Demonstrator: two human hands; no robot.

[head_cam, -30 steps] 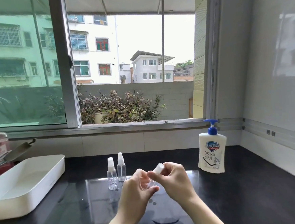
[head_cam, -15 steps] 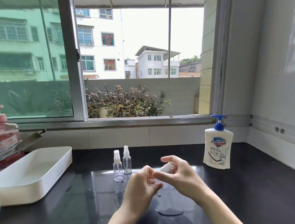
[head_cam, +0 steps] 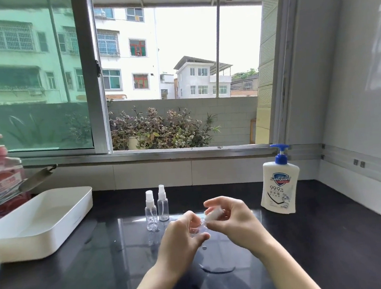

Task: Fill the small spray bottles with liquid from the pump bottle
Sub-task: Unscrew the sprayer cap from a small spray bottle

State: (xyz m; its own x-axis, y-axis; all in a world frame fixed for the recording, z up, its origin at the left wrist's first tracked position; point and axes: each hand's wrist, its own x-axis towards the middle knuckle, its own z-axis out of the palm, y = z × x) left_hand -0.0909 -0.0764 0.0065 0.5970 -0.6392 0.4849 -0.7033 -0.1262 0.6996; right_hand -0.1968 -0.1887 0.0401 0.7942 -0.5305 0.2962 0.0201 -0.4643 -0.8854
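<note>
My left hand (head_cam: 180, 236) grips the clear body of a small spray bottle (head_cam: 197, 228) over the black counter, and the bottle is mostly hidden by my fingers. My right hand (head_cam: 232, 218) pinches its white spray cap (head_cam: 213, 215), tilted up to the right. Two more small clear spray bottles (head_cam: 150, 210) (head_cam: 162, 203) stand upright side by side just left of my hands, white caps on. The white pump bottle (head_cam: 279, 183) with a blue pump stands at the back right of the counter, apart from both hands.
A white rectangular tray (head_cam: 55, 237) lies on the left of the black counter (head_cam: 341, 246). A pink pump bottle (head_cam: 1, 173) stands behind it at the far left. A few drops and a small puddle (head_cam: 217, 270) lie on the counter under my hands. A window sill runs along the back.
The camera has tilted and shifted, so everything sits lower and further right in view. My hands stay together on the small bottle, the right fingers turned round its cap.
</note>
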